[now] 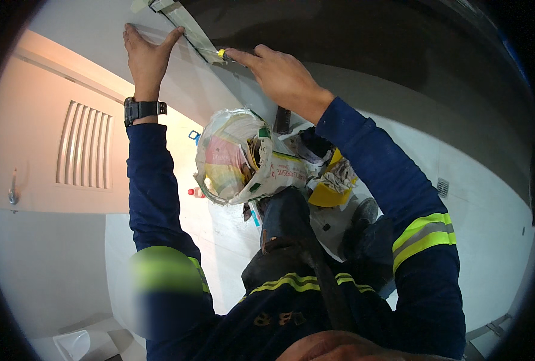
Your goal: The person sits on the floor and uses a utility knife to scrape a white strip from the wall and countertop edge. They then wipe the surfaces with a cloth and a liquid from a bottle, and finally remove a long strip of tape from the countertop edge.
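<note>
Head view: sack (273, 174), yellow container (324, 197) below right hand (285, 75).

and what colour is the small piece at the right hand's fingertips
Bright yellow; the small piece at the right hand shows best in the head view.

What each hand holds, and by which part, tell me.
The right hand holds a small yellow-ended tool by what looks like its handle, mostly hidden in the grip. The left hand, spread open, holds nothing visible.
</note>
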The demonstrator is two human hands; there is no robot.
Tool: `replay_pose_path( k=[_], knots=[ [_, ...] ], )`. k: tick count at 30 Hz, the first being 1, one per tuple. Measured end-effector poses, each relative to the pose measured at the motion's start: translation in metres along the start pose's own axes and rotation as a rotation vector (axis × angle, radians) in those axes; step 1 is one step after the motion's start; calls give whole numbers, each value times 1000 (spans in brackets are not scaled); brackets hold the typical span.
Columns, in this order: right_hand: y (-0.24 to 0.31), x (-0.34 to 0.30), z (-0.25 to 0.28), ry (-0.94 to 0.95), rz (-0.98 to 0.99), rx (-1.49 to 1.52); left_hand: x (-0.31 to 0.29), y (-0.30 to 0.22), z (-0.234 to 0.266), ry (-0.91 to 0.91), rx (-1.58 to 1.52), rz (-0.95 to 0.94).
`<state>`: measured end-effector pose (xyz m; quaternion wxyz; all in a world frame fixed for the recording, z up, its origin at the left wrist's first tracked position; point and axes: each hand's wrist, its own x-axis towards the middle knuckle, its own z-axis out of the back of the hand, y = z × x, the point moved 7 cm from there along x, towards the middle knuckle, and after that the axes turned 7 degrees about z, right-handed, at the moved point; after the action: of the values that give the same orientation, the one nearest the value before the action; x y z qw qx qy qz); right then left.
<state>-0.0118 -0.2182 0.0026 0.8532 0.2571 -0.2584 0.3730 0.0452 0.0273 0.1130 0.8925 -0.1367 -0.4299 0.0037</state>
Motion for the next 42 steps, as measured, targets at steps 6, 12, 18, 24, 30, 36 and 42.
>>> replay_pose_path(
  k=[6,12,18,24,30,36,42],
  knots=[
    [-5,-1,4,-43,-28,91,1,1,-3,-9,-35,-34],
    [3,-24,-24,-177,-35,132,-11,12,-16,-23,-106,-42],
    [-15,-29,-53,-262,-40,147,-13,8,-18,24,-199,-42],
    [-24,-25,-72,-282,-38,184,-12,9,-20,67,-252,-5],
    [-15,-16,-70,-355,-13,180,-14,8,-21,80,-262,4],
    [-12,-18,-79,-266,-51,143,-13,8,-22,85,-290,25],
    [-18,-24,-76,-260,-80,213,-13,8,-21,93,-277,23]
  ],
)
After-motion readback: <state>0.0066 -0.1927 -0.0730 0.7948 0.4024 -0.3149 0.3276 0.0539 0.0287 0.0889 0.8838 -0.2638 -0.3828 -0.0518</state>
